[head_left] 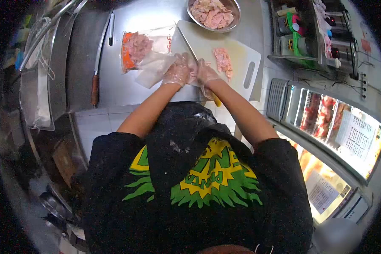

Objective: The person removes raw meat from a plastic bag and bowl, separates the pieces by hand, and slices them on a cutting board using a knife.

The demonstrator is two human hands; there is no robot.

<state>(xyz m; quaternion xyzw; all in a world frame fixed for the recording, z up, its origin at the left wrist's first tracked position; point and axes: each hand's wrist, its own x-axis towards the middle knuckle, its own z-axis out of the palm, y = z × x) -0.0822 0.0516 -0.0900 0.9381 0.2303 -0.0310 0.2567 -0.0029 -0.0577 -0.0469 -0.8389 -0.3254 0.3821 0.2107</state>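
Right, the right hand in its clear plastic glove [207, 74] is wrapped around the long steel-bladed knife with a yellow handle [189, 45], and the blade points away towards the far left corner of the white rectangular plastic cutting board [242, 57]! The left hand, gloved the same way [176, 73], is down close beside it, fingers bunched by the small pale-pink piece of raw meat [192, 67] near the board's left edge; whether it grips or merely presses, I cannot tell.

Here's the danger: those left fingers sit very near the blade, and wet, slick meat could slide under pressure and bring them into the edge. The thin gloves look loose, so a fold of film could be caught and nicked, leaving scraps in the meat. Watch the handle too, its yellow end down by the board's near edge; a greasy glove might slip along it.

Over to the left, the orange-and-white plastic bag bearing pink meat chunks [139, 47] lies flat on the shiny steel bench [81, 57], and a careless left elbow could drag it. At the board's far edge, the round steel bowl heaped with raw meat [237, 22] could be nudged by the knife tip if a stroke swung wide
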